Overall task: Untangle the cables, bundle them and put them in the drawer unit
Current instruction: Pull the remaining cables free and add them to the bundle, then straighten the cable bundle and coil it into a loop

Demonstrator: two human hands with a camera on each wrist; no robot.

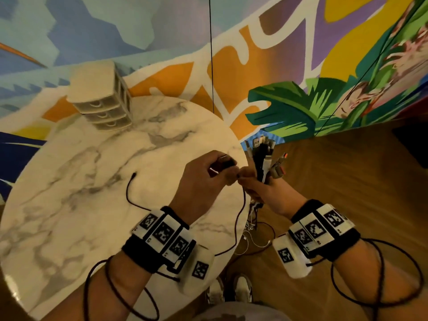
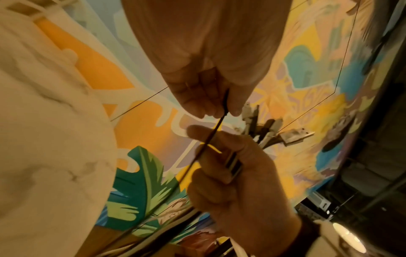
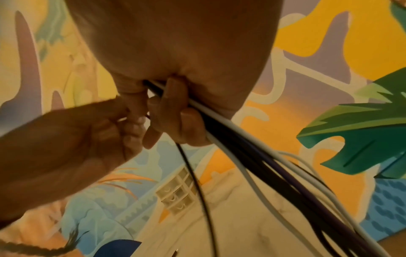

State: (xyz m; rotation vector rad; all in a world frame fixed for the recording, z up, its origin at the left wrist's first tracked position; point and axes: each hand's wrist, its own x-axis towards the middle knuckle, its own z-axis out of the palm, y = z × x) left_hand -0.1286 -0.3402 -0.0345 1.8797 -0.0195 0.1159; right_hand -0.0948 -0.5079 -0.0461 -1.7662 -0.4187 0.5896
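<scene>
My right hand [image 1: 251, 183] grips a bundle of black, white and purple cables [image 3: 241, 156] just past the table's right edge. Their plugs [image 1: 266, 154] stick up above the fist, and the loose ends hang toward the floor. My left hand [image 1: 231, 176] is fingertip to fingertip with the right and pinches a thin black cable [image 2: 222, 120] coming out of that bundle. The same cable [image 1: 240, 216] loops down over the table edge, and its free end [image 1: 133, 176] lies on the marble. The beige three-drawer unit [image 1: 102, 100] stands at the table's far left with its drawers closed.
The round marble table [image 1: 81, 181] sits against a painted wall. Wooden floor [image 1: 347, 181] lies to the right. Tangled white and black cable ends [image 1: 252, 230] dangle beside the table edge above my shoes [image 1: 240, 290]. Black sensor wires trail from both wristbands.
</scene>
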